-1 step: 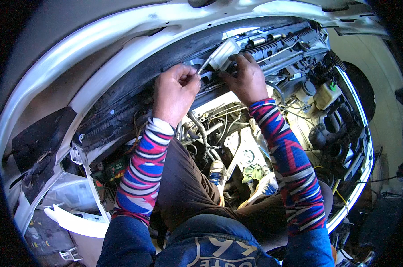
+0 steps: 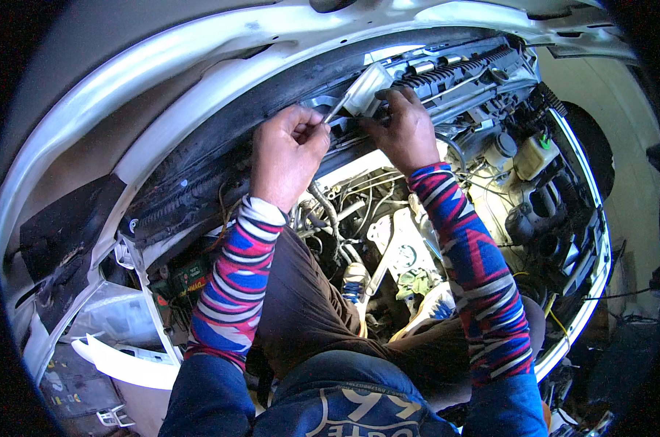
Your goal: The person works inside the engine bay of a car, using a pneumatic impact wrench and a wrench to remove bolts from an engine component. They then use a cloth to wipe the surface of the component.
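Note:
My left hand [image 2: 290, 149] is closed in a pinch, thumb against the bent forefinger, on a thin metal rod [image 2: 335, 111]. The rod slants up and right toward a whitish, box-like plastic piece [image 2: 368, 89] at the far side of the engine bay. My right hand [image 2: 405, 131] is at the right edge of that piece, its fingers curled. What lies between the right fingertips is dark and partly hidden, so I cannot make it out. Both hands are over the far edge of the bay, close together.
Below my hands lies a brightly lit engine bay with hoses [image 2: 326, 204] and a pale metal part [image 2: 403, 244]. My shoes [image 2: 355, 284] are down inside it. At right are a reservoir with a green cap [image 2: 536, 156] and a round one [image 2: 500, 148]. The raised white hood [image 2: 177, 58] arches overhead.
My left wrist and forearm have shifted very slightly toward me. The right hand and the whitish piece look the same.

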`<state>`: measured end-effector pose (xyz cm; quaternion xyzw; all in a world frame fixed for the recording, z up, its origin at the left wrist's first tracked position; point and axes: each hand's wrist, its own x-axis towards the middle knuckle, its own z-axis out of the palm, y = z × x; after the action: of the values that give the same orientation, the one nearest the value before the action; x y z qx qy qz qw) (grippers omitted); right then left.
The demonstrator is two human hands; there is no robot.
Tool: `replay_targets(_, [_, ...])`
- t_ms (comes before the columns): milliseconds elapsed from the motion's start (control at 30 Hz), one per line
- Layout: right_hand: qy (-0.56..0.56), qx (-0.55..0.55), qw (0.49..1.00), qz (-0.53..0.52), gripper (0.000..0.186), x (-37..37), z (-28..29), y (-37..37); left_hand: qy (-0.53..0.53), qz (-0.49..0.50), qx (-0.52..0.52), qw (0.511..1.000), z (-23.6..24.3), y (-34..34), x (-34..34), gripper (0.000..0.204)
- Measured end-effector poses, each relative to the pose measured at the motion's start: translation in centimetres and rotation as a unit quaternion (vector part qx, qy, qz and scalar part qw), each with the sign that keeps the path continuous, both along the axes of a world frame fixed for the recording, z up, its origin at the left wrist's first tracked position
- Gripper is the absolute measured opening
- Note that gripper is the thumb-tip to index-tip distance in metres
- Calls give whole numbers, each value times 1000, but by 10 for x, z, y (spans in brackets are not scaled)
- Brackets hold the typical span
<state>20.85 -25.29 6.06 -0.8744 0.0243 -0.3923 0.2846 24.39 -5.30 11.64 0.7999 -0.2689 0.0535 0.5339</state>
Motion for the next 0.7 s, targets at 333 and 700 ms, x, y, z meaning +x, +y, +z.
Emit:
replay_targets(333, [-14, 115, 992, -46, 34, -23, 13, 15, -10, -31, -52, 998, 10, -2, -30, 6])
replay_targets(700, [-31, 620, 770, 151, 24, -99, 27, 62, 59, -73, -88, 992, -4, -9, -74, 10])
